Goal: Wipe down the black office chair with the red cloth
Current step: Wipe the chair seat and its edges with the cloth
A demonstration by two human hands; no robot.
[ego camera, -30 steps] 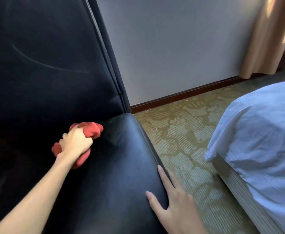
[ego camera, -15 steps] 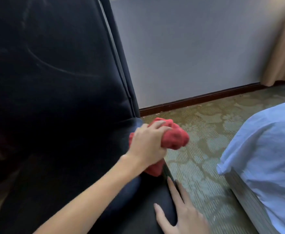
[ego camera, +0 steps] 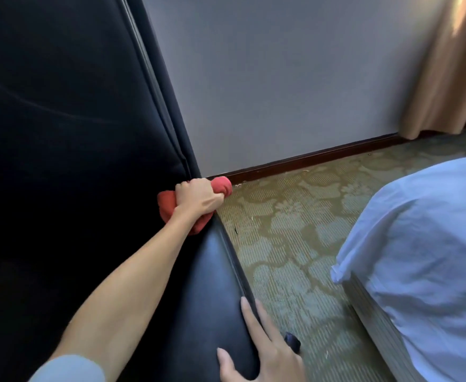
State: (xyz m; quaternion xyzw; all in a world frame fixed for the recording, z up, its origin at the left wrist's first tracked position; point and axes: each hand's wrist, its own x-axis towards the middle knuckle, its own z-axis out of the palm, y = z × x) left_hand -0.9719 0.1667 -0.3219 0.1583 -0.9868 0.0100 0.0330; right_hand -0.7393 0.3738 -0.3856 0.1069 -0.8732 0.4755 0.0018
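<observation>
The black office chair (ego camera: 69, 111) fills the left half of the view, its tall backrest upright and its glossy seat running down to the bottom edge. My left hand (ego camera: 197, 198) is clenched around the bunched red cloth (ego camera: 222, 186), pressed where the seat's back right corner meets the backrest. Red cloth shows on both sides of the fist. My right hand (ego camera: 262, 351) rests on the seat's right front edge, fingers spread and thumb on top of the cushion.
A grey wall with a dark wooden skirting board (ego camera: 322, 154) stands behind the chair. Patterned green carpet (ego camera: 287, 238) lies between the chair and a bed with white sheets (ego camera: 425, 257) at right. A beige curtain (ego camera: 447, 67) hangs at the upper right.
My left hand has carried the red cloth from the middle of the seat rightward and then back into the rear right corner by the backrest. My right hand has kept its place on the seat edge.
</observation>
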